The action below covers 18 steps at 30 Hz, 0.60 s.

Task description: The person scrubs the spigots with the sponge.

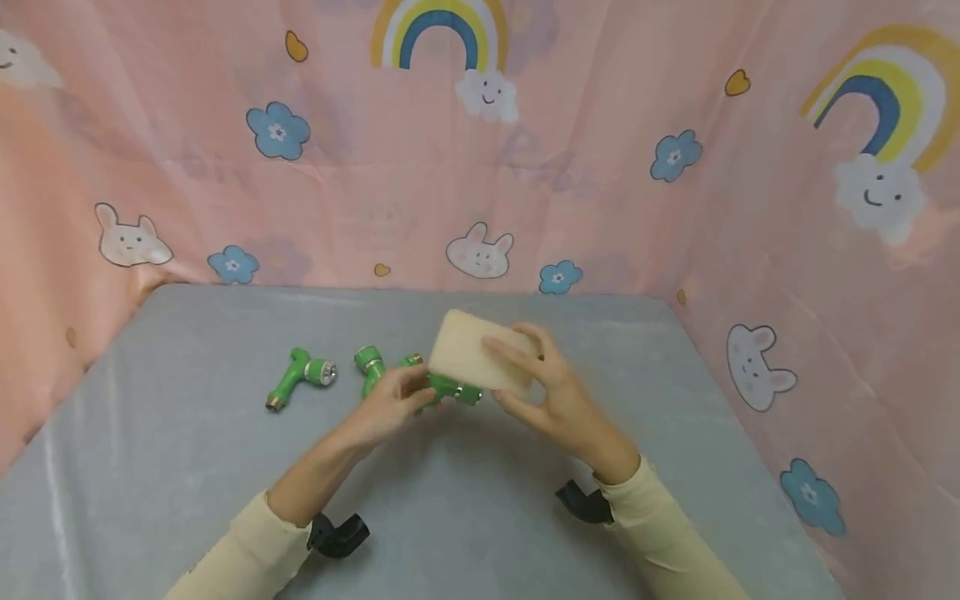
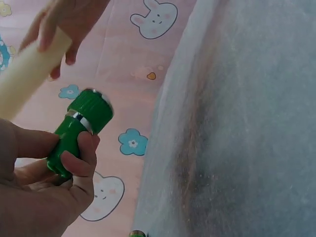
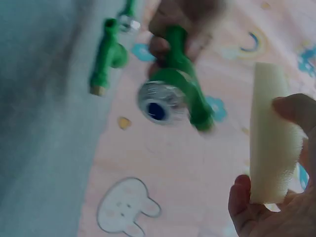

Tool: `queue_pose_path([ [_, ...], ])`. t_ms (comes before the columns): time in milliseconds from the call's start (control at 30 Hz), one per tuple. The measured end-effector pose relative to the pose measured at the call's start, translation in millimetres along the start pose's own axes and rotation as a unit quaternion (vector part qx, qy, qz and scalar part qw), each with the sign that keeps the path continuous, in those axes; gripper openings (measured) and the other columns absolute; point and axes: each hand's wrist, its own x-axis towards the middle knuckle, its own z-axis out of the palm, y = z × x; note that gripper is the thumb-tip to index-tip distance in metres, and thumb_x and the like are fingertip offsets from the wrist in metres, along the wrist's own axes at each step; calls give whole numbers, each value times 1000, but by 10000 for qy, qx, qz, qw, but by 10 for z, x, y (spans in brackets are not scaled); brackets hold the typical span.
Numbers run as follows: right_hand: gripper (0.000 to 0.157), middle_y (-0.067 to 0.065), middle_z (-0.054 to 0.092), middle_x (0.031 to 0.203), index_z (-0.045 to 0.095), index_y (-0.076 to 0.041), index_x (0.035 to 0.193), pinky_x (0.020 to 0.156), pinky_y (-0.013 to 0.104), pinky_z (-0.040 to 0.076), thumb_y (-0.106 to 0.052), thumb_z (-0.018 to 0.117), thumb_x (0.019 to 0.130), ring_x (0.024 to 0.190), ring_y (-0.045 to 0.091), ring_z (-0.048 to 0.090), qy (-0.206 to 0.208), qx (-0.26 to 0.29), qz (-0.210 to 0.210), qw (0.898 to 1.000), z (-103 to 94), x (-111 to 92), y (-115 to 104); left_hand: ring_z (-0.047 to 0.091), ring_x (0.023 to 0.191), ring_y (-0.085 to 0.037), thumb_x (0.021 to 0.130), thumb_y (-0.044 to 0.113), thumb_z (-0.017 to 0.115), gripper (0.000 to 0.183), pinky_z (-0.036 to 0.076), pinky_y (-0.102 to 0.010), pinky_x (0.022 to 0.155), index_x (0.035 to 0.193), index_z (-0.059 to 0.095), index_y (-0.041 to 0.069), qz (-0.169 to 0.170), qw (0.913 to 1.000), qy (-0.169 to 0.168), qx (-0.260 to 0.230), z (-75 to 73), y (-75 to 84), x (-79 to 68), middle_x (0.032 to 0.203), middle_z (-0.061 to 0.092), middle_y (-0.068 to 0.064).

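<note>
A green hose spray nozzle (image 1: 456,390) with a silver collar is held up in my left hand (image 1: 386,407). Fingers and thumb wrap its green body in the left wrist view, where the ribbed head (image 2: 94,109) points up and away. My right hand (image 1: 562,404) grips a cream sponge block (image 1: 474,350) by its edges, thumb on one side and fingers on the other. In the head view the sponge overlaps the top of the held nozzle. The right wrist view shows the nozzle's silver face (image 3: 160,103), blurred, apart from the sponge (image 3: 271,133).
Another green nozzle (image 1: 300,377) lies on the grey-covered table (image 1: 480,517) at the left. A further green nozzle (image 1: 369,362) lies just behind my left hand, partly hidden by it. Pink printed fabric (image 1: 360,192) walls the back and sides. Black curved pieces (image 1: 339,535) sit at both sleeves.
</note>
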Motion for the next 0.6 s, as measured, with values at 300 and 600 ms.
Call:
queue_pose_path([
  [300,53,26,47,140,68,-14,132,92,59,54,0,79,83,123,46,49,404,-908,272,9947,37,33,174,63,82,-19,104,5,50,42,56,-31,75,144,48,-8,-218,9997,-49,21,-26,4,-3,107,70,-32],
  [600,55,26,43,145,62,-12,139,92,55,53,-5,77,87,124,42,50,315,-238,992,9943,-37,48,258,67,75,-12,102,3,54,41,61,-36,80,140,50,-11,-585,9983,40,-22,-17,-102,47,103,73,-31],
])
